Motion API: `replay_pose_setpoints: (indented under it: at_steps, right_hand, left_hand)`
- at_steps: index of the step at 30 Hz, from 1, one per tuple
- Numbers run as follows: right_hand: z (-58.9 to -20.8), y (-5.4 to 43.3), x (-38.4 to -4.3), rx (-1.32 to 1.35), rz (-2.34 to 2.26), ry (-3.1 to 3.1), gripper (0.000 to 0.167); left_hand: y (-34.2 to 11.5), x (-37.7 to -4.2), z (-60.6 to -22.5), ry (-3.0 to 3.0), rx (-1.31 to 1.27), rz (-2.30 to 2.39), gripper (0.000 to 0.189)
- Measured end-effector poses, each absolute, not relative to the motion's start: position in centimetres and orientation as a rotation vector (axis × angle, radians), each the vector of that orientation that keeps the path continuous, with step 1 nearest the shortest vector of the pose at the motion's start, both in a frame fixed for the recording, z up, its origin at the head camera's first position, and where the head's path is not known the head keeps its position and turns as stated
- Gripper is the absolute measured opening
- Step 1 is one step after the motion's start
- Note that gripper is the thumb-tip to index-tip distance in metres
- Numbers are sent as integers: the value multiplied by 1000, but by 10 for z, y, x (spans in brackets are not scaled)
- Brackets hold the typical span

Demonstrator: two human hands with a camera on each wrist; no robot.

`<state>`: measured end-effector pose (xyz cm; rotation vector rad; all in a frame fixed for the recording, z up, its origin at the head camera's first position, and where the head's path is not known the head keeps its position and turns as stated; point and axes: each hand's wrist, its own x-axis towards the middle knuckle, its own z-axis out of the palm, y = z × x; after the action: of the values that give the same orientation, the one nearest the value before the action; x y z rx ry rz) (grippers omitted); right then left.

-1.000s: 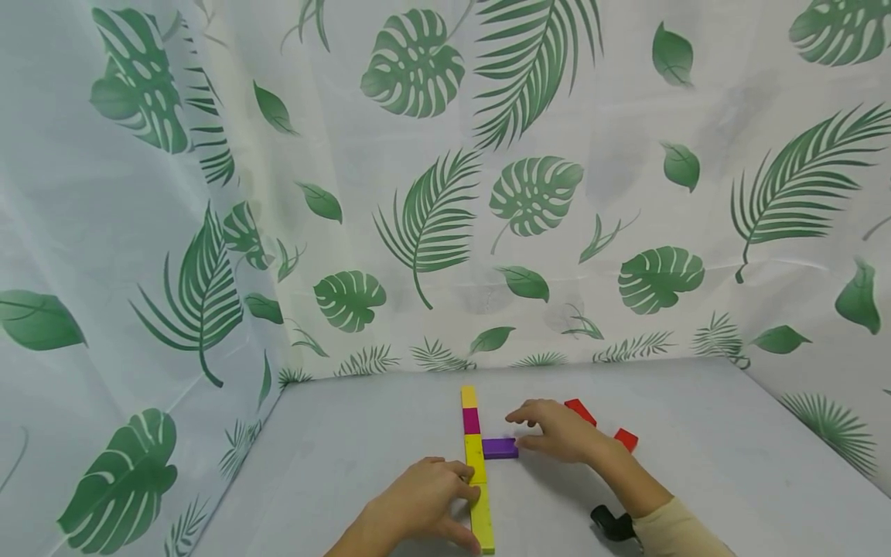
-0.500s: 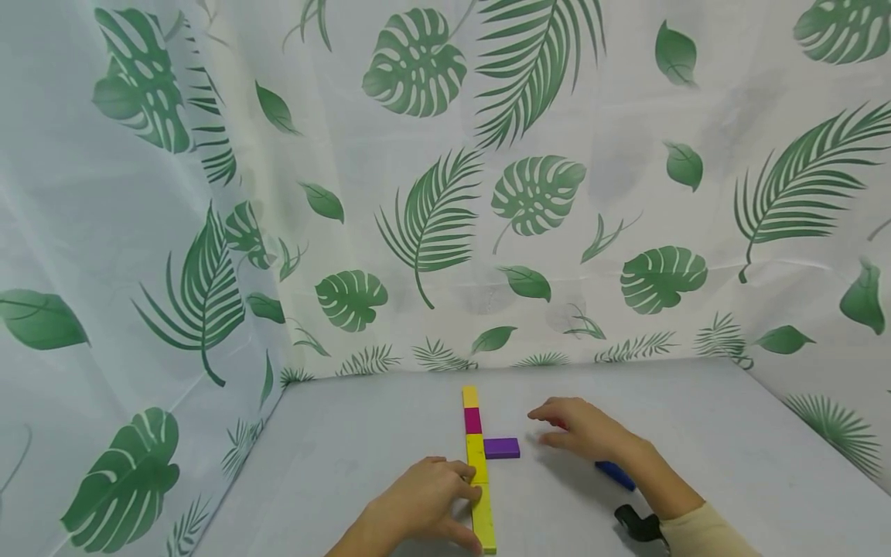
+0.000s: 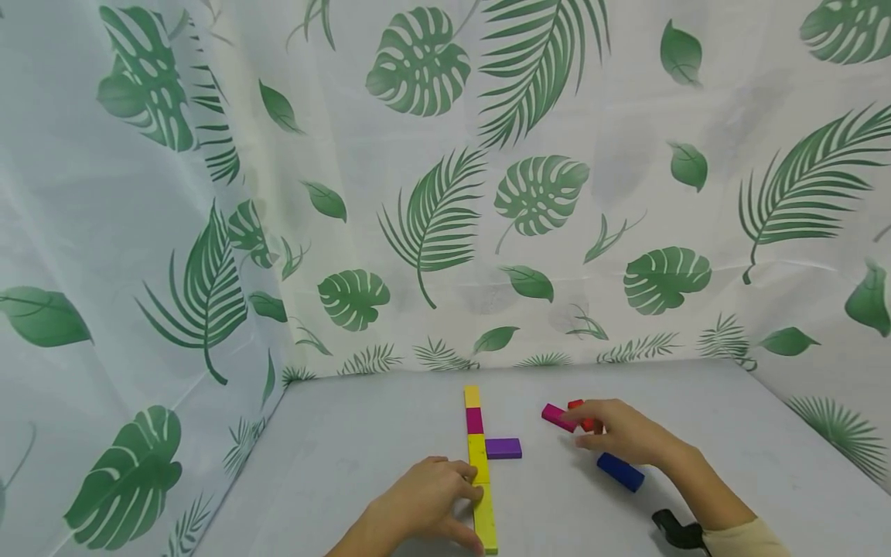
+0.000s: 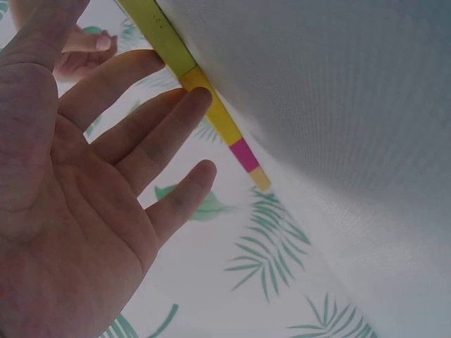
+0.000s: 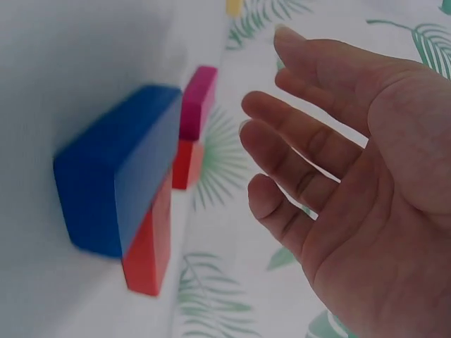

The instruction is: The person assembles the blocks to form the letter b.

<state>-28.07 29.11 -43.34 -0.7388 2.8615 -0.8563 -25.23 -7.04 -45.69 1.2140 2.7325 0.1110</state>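
Note:
A straight row of flat blocks runs away from me in the head view: a long yellow block (image 3: pixel 485 522), another yellow block (image 3: pixel 476 449), a magenta block (image 3: pixel 474 421) and a lighter yellow block (image 3: pixel 472 396). A purple block (image 3: pixel 503 449) juts out from the row's right side. My left hand (image 3: pixel 425 499) rests against the row's left side, its fingers touching the two nearer yellow blocks. Farther right, my right hand (image 3: pixel 623 435) hovers with nothing in its grasp. Close to its fingertips are a loose magenta block (image 3: pixel 554 415) and a red block (image 3: pixel 575 404), partly hidden.
A blue block (image 3: pixel 621 473) lies on the table just below my right hand. Another red block (image 5: pixel 149 250) shows behind it in the right wrist view. By the right sleeve is a black object (image 3: pixel 675 529). Leaf-printed curtain (image 3: pixel 431 325) surrounds the table.
My right hand has withdrawn from the purple block and moved right, to the loose blocks. The blue and loose magenta blocks have come into sight. My left hand stays put.

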Motion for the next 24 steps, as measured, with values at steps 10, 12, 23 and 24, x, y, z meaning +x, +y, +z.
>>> replay_pose_setpoints:
  at_steps: [10,12,23,24]
  right_hand:
    - [-431,316,-277,-759,-877,2828,39]
    - [-429,320,-278,-753,-882,2812,40]
    - [-424,330,-274,-598,-918,2651,42]
    - [-424,330,-274,-591,-919,2641,42]
  left_hand:
    - [-71,-251,-457,2741,1245,107,67]
    - [-71,-251,-456,2746,1255,104,68]
    - [-70,-250,-454,2733,1220,106,68]
    - [-70,-250,-454,2732,1217,106,68]
